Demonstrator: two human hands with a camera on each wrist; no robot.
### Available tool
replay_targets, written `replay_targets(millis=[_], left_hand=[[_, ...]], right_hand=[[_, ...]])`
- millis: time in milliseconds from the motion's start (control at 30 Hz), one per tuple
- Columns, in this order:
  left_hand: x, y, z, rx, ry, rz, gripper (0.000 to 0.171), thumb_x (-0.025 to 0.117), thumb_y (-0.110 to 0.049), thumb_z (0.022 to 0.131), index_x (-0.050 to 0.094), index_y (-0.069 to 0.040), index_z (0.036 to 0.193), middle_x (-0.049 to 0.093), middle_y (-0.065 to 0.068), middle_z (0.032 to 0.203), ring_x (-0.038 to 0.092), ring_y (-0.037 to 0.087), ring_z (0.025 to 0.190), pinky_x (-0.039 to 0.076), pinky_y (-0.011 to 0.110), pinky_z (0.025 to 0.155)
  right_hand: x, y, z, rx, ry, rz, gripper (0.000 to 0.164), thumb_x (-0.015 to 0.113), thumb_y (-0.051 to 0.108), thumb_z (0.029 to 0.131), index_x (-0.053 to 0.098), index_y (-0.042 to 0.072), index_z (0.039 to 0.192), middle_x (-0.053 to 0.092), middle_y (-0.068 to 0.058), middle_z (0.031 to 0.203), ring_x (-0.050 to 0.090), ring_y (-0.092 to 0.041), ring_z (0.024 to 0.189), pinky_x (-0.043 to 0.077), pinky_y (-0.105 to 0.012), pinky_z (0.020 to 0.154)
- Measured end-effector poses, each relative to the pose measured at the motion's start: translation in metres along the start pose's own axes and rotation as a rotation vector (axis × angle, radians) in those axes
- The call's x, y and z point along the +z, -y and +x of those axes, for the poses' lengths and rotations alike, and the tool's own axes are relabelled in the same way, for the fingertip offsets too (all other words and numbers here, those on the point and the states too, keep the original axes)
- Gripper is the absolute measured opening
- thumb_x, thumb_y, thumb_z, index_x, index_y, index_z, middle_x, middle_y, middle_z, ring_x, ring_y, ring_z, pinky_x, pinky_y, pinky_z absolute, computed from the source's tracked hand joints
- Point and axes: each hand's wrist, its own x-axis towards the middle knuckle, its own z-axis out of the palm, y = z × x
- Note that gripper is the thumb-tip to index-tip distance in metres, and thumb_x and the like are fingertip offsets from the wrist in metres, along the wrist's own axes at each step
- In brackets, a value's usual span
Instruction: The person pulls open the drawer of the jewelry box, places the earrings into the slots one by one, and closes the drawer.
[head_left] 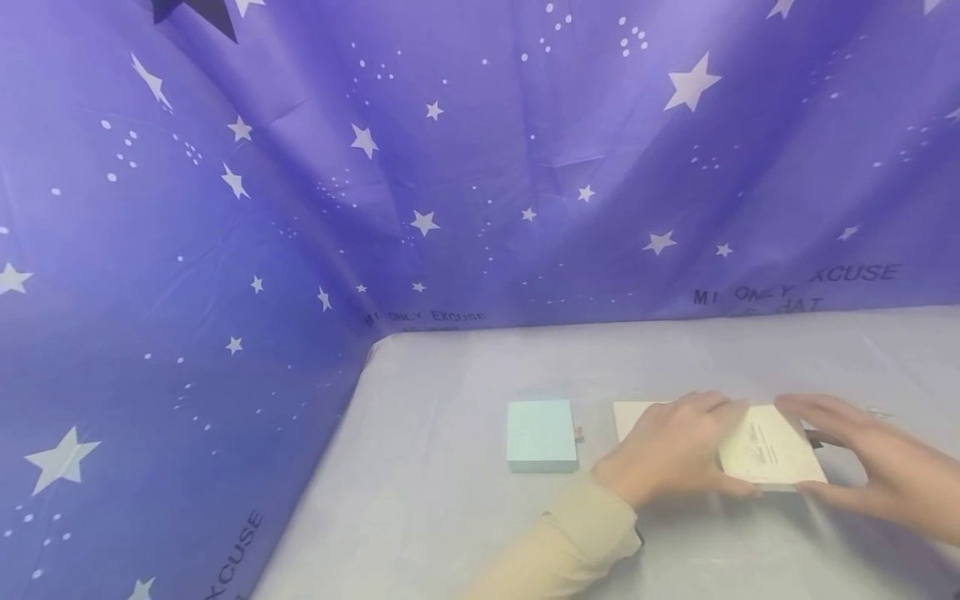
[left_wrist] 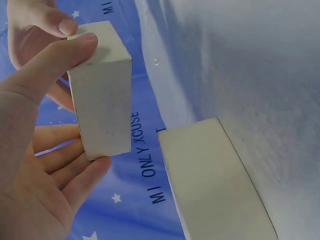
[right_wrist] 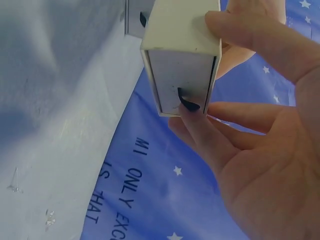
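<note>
Both hands hold a small cream drawer box [head_left: 772, 454] with printed writing on top, tilted in the head view. My left hand [head_left: 667, 450] grips its left side, thumb on the near edge and fingers at the far edge. From the right, my right hand [head_left: 888, 462] grips it the same way. In the right wrist view a black ribbon pull [right_wrist: 187, 100] sticks out of the box's drawer end, with a right fingertip touching it. A second cream box [left_wrist: 212, 180] lies on the table, partly hidden behind my left hand in the head view.
A mint-green box [head_left: 542, 433] with a small tab on its right side sits left of the hands. Small shiny jewellery pieces [right_wrist: 50, 219] lie on the pale tabletop [head_left: 420, 500]. A purple-blue star-print curtain [head_left: 480, 167] borders the table behind and at left.
</note>
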Motion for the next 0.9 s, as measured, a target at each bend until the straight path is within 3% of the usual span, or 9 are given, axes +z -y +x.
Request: replay_targets(millis=[200, 433, 567, 700, 733, 767, 800, 900], left_hand=[[0.004, -0.001, 0.015, -0.003, 0.015, -0.037, 0.089, 0.071, -0.070, 0.074, 0.042, -0.031, 0.148, 0.052, -0.020, 0.137, 0.049, -0.006, 0.118, 0.043, 0.010, 0.088], [0.015, 0.000, 0.030, -0.005, 0.056, -0.068, 0.090, 0.072, -0.070, 0.075, 0.040, -0.031, 0.150, 0.049, -0.020, 0.142, 0.047, -0.006, 0.123, 0.042, 0.011, 0.092], [0.022, 0.000, 0.035, -0.002, 0.071, -0.066, 0.091, 0.071, -0.069, 0.076, 0.039, -0.030, 0.151, 0.049, -0.019, 0.142, 0.046, -0.006, 0.123, 0.041, 0.011, 0.095], [0.027, -0.001, 0.038, -0.017, 0.084, -0.047, 0.092, 0.071, -0.070, 0.076, 0.039, -0.029, 0.151, 0.049, -0.018, 0.140, 0.047, -0.005, 0.122, 0.040, 0.011, 0.095], [0.028, -0.001, 0.039, -0.024, 0.090, -0.049, 0.091, 0.071, -0.069, 0.076, 0.039, -0.029, 0.151, 0.049, -0.018, 0.140, 0.048, -0.005, 0.121, 0.040, 0.011, 0.095], [0.029, -0.002, 0.039, -0.031, 0.097, -0.053, 0.091, 0.071, -0.069, 0.076, 0.040, -0.029, 0.151, 0.050, -0.018, 0.139, 0.048, -0.005, 0.120, 0.041, 0.011, 0.094], [0.030, -0.002, 0.040, -0.037, 0.107, -0.058, 0.090, 0.072, -0.068, 0.076, 0.040, -0.029, 0.150, 0.050, -0.018, 0.138, 0.049, -0.005, 0.118, 0.041, 0.011, 0.094], [0.035, -0.003, 0.042, -0.053, 0.131, -0.078, 0.086, 0.072, -0.067, 0.077, 0.042, -0.029, 0.149, 0.051, -0.018, 0.135, 0.050, -0.005, 0.115, 0.041, 0.011, 0.092]], right_hand=[[-0.002, -0.012, 0.002, -0.026, -0.026, 0.019, 0.111, 0.095, 0.009, 0.037, 0.053, 0.013, 0.139, 0.024, 0.036, 0.143, 0.047, 0.019, 0.103, 0.030, 0.004, 0.087], [0.006, -0.024, -0.001, -0.041, -0.039, 0.050, 0.099, 0.093, 0.002, 0.035, 0.053, -0.013, 0.124, 0.023, 0.034, 0.144, 0.038, 0.023, 0.111, 0.031, 0.004, 0.088], [0.012, -0.030, -0.003, -0.049, -0.033, 0.073, 0.096, 0.091, -0.003, 0.034, 0.052, -0.017, 0.120, 0.026, 0.032, 0.143, 0.034, 0.023, 0.116, 0.031, 0.004, 0.089], [0.015, -0.036, -0.005, 0.001, 0.011, 0.034, 0.094, 0.092, 0.003, 0.037, 0.053, -0.015, 0.120, 0.050, 0.005, 0.133, 0.038, 0.021, 0.110, 0.029, 0.005, 0.087], [0.016, -0.037, -0.006, 0.013, 0.024, 0.028, 0.093, 0.093, 0.004, 0.038, 0.053, -0.014, 0.121, 0.053, -0.004, 0.130, 0.040, 0.020, 0.108, 0.029, 0.005, 0.086], [0.017, -0.038, -0.007, 0.028, 0.031, 0.016, 0.092, 0.093, 0.006, 0.039, 0.054, -0.013, 0.120, 0.053, -0.005, 0.128, 0.041, 0.019, 0.106, 0.028, 0.005, 0.086], [0.017, -0.040, -0.007, 0.038, 0.040, 0.016, 0.091, 0.093, 0.007, 0.040, 0.054, -0.012, 0.120, 0.053, -0.004, 0.129, 0.041, 0.020, 0.106, 0.028, 0.005, 0.085], [0.021, -0.045, -0.009, 0.045, 0.041, 0.047, 0.088, 0.093, 0.005, 0.041, 0.056, -0.011, 0.119, 0.042, 0.021, 0.138, 0.033, 0.024, 0.114, 0.027, 0.005, 0.087]])
